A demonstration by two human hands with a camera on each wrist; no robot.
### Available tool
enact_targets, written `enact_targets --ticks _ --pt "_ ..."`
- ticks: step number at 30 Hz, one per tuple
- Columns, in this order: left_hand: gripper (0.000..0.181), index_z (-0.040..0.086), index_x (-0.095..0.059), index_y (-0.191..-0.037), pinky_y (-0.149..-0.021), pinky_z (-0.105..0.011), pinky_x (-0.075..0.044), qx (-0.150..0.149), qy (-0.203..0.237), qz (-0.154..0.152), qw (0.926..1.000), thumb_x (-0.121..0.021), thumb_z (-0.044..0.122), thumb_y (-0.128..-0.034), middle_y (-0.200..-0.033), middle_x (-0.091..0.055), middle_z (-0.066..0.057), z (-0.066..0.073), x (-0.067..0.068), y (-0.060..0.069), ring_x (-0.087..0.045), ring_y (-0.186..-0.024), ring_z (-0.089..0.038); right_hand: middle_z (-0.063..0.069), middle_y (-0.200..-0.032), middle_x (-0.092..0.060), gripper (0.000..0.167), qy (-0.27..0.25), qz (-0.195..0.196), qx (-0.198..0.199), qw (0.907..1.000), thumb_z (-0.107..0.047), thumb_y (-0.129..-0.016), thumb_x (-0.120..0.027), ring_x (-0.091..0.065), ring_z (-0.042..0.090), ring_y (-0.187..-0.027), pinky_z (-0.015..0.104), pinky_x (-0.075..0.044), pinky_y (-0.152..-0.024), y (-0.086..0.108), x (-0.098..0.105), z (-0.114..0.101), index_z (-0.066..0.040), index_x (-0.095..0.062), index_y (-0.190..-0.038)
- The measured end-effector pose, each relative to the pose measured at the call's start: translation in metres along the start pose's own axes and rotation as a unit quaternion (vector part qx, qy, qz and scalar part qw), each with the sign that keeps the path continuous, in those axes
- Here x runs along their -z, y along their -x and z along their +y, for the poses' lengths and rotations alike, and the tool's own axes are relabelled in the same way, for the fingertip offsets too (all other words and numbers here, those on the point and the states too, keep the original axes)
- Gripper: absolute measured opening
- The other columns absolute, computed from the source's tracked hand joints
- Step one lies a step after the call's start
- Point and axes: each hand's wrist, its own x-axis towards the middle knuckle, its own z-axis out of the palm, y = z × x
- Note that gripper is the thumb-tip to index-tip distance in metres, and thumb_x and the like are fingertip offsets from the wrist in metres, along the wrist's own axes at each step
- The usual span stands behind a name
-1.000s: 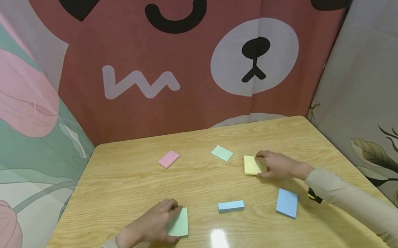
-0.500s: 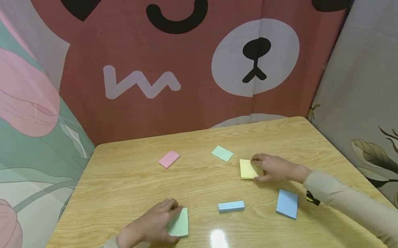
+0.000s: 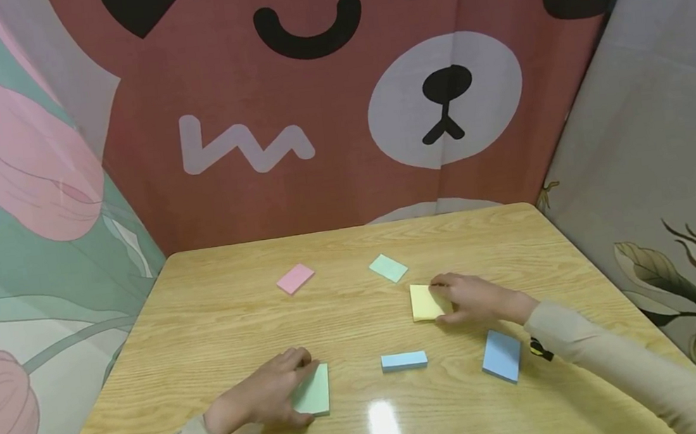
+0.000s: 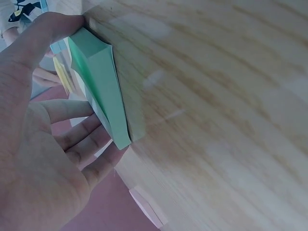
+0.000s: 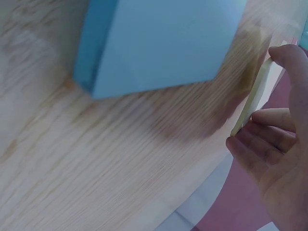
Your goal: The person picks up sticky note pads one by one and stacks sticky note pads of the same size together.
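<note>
Head view faces forward, down over the surface (image 3: 219,322); close-range wrist views share with it the left hand (image 4: 48,154) and right hand (image 5: 288,168), respectively.

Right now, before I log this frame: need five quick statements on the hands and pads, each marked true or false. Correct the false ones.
1. The right hand grips the yellow pad. True.
2. The left hand grips a pink pad. False: it grips the larger green pad.
3. In the head view, the narrow blue pad lies between the larger green pad and the larger blue pad. True.
4. The two blue pads touch. False: they lie apart on the table.
5. The smaller green pad is nearer the table's far edge than the yellow pad. True.
</note>
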Motion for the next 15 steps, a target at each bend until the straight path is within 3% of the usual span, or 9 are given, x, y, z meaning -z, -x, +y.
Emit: enact_targets --ticks 15 --pt "0.083 -0.004 -0.053 -0.138 -0.089 -0.028 -0.048 -0.001 0.002 -0.001 1.0 -0.078 0.048 -0.0784 -0.122 -0.047 -0.002 0.002 0.002 0.001 -0.043 -0.104 -0.011 0.02 -0.125 -0.059 0.062 0.009 0.021 0.048 0.9986 -0.04 -0.087 -0.074 -0.06 0.033 -0.11 0.045 -0.053 -0.088 -0.012 -0.003 -0.014 0.008 -0.062 -0.124"
